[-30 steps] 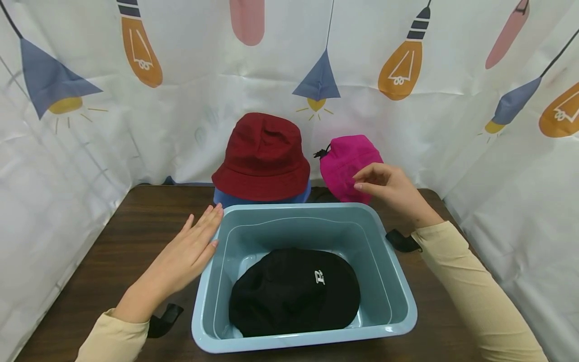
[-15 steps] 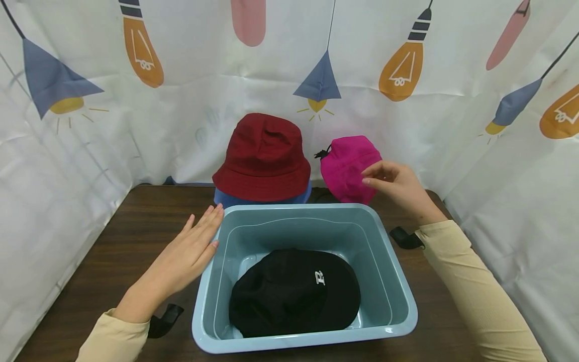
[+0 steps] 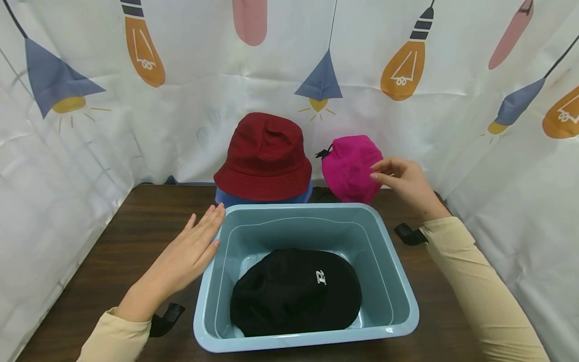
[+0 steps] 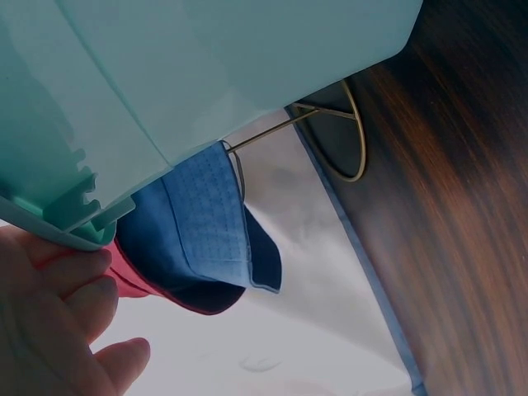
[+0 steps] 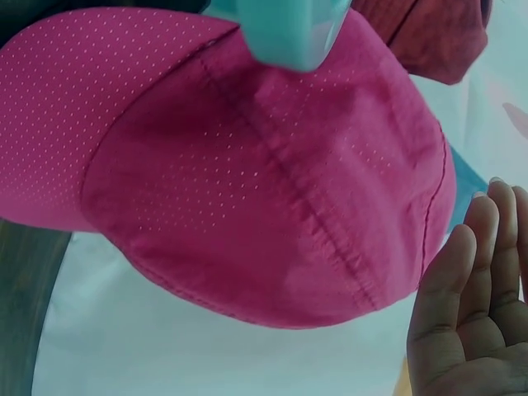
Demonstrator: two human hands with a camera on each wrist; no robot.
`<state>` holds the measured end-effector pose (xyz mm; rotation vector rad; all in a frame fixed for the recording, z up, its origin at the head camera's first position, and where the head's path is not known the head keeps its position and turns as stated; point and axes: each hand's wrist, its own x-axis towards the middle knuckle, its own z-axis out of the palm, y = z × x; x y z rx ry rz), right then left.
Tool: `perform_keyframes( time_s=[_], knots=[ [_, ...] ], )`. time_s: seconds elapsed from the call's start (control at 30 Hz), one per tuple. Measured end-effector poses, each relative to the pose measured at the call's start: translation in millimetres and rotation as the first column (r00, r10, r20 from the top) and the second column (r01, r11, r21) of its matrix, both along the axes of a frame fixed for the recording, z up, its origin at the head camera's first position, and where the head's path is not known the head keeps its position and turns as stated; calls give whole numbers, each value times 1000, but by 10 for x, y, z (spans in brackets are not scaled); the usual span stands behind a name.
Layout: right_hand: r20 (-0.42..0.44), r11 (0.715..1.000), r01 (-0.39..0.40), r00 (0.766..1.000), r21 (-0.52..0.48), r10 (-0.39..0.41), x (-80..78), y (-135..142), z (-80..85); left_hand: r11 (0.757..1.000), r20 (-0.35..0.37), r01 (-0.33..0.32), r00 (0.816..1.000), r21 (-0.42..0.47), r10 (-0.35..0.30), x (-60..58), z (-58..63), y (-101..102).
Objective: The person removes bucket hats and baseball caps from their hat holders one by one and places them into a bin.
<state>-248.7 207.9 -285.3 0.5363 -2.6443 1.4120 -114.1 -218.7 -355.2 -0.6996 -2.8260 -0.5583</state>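
Observation:
A pink cap (image 3: pixel 350 168) with small perforations stands behind the light blue plastic basin (image 3: pixel 398 329), toward the back right. My right hand (image 3: pixel 404 183) is beside it, fingers gently bent and holding nothing; in the right wrist view the fingers (image 5: pixel 478 272) are at the cap's edge, and I cannot tell whether they touch. In the basin lies a black cap (image 3: pixel 280 296) with a white letter-like emblem. My left hand (image 3: pixel 185 259) rests its extended fingers against the basin's left rim. Behind the basin, a dark red bucket hat (image 3: pixel 264 158) sits on top of a blue hat (image 4: pixel 210 223).
The basin stands on a dark wooden table (image 3: pixel 113 241). A white curtain (image 3: pixel 190 130) printed with lamps and bulbs encloses the back and sides. Beneath the blue hat, a gold wire stand (image 4: pixel 355 148) shows in the left wrist view.
My right hand has drifted right and slightly up, uncovering more of the pink cap. The left hand, basin and hats stay put.

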Motion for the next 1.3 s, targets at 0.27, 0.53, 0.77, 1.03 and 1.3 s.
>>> perform_keyframes(
  time_s=[0.27, 0.53, 0.77, 1.03, 1.3],
  knots=[
    [5, 1000, 9, 1000, -14, -9, -19, 29, 26, 1000, 30, -10, 999, 2, 10, 2, 10, 9],
    [-3, 998, 28, 1000, -47, -28, -72, 32, 14, 1000, 38, -14, 999, 6, 13, 3, 21, 7],
    [-34, 999, 18, 999, -37, -19, -138, 59, 4, 1000, 35, -16, 999, 5, 16, 3, 10, 2],
    [-41, 997, 55, 998, -53, -57, -206, 102, -31, 1000, 31, -13, 999, 6, 13, -1, 3, 6],
    [-58, 993, 109, 992, -47, -112, -250, 128, -24, 1000, 22, -18, 1000, 2, 18, 0, -1, 10]
  ],
)
